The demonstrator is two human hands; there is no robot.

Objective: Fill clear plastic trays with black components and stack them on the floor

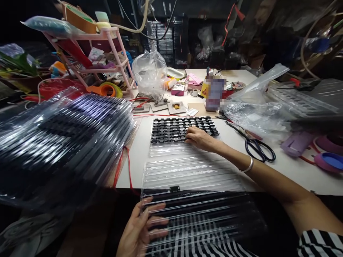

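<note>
My left hand (pixel 142 228) grips the near left edge of a clear ribbed plastic tray (pixel 187 171), with the thumb on top and fingers showing through from beneath. This tray overhangs the front edge of the table. A single small black part (pixel 174 189) lies in one of its grooves, toward the left. Farther away, rows of similar black parts (pixel 171 130) fill the back of a second clear tray (pixel 166 150). My right hand (pixel 199 138) reaches to the front row of these parts, its fingers pinched together. Whatever is between the fingertips is hidden.
At the left rises a big stack of filled trays (pixel 88 117) in plastic wrap, with red string (pixel 128 164) beside it. Black-handled scissors (pixel 258 148) lie to the right. Behind stand a pink rack (pixel 120 64), a clear bag (pixel 150 71) and several metal blocks (pixel 160 103); plastic film (pixel 257 114) is at the back right.
</note>
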